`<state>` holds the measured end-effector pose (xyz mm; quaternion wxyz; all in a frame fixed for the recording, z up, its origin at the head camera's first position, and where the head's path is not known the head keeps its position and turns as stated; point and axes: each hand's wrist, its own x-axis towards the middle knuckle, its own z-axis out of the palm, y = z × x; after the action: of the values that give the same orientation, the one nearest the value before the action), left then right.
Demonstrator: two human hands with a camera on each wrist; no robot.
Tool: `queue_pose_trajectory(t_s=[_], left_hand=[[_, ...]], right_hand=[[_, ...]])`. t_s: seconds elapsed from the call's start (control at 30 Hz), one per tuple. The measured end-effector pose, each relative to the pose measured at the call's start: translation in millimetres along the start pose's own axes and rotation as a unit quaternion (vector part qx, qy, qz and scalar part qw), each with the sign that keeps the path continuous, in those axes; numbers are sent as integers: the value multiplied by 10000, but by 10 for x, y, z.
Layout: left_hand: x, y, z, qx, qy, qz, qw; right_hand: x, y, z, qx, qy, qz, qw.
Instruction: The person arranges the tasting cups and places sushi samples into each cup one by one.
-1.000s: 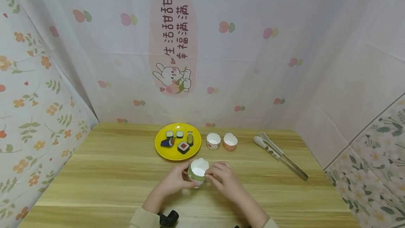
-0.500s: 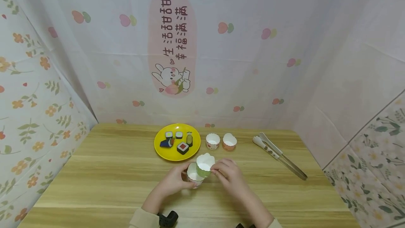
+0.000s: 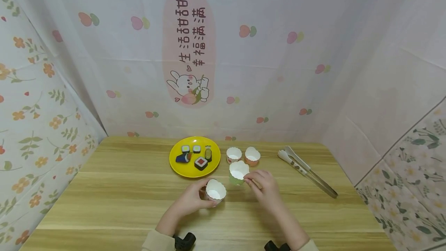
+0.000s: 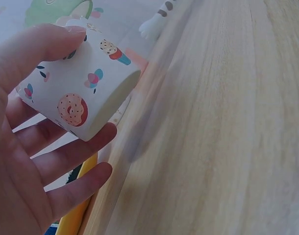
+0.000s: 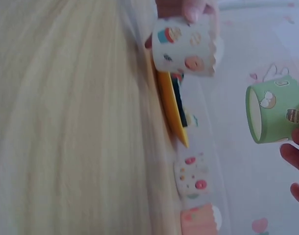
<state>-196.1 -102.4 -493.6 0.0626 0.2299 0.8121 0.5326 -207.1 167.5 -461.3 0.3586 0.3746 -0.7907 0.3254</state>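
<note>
Now the right hand (image 3: 265, 189) pinches the green cup (image 3: 235, 180) near its rim, at that hand's left, roughly upright and above the counter (image 3: 122, 204), the orange cup (image 3: 252, 161) beyond; the left hand (image 3: 193, 198) curls round the patterned white cup (image 3: 215, 191).

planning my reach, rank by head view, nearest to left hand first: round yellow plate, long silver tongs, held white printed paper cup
1. White printed paper cup, in the left hand
2. Round yellow plate, just beyond the hand
3. Long silver tongs, far right
</note>
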Motion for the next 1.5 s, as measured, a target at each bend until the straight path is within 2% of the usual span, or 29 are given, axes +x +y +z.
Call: queue_pose_trajectory(t_s=[0.3, 0.7, 0.87, 1.1, 1.5], left_hand=[[-3, -13, 6, 175, 5, -30, 9998], [9, -22, 4, 123, 18, -16, 9999], [8, -33, 3, 155, 19, 18, 9999], [1, -26, -1, 62, -26, -25, 10000], [6, -35, -4, 98, -26, -33, 9999]], right_hand=[[-11, 155, -142, -435, 211, 355, 9982], [-61, 415, -261, -1160, 378, 447, 9915], [-97, 528, -297, -1314, 473, 477, 9890], [-146, 656, -339, -1511, 469, 820, 9840], [-219, 877, -377, -1931, 634, 863, 9753]])
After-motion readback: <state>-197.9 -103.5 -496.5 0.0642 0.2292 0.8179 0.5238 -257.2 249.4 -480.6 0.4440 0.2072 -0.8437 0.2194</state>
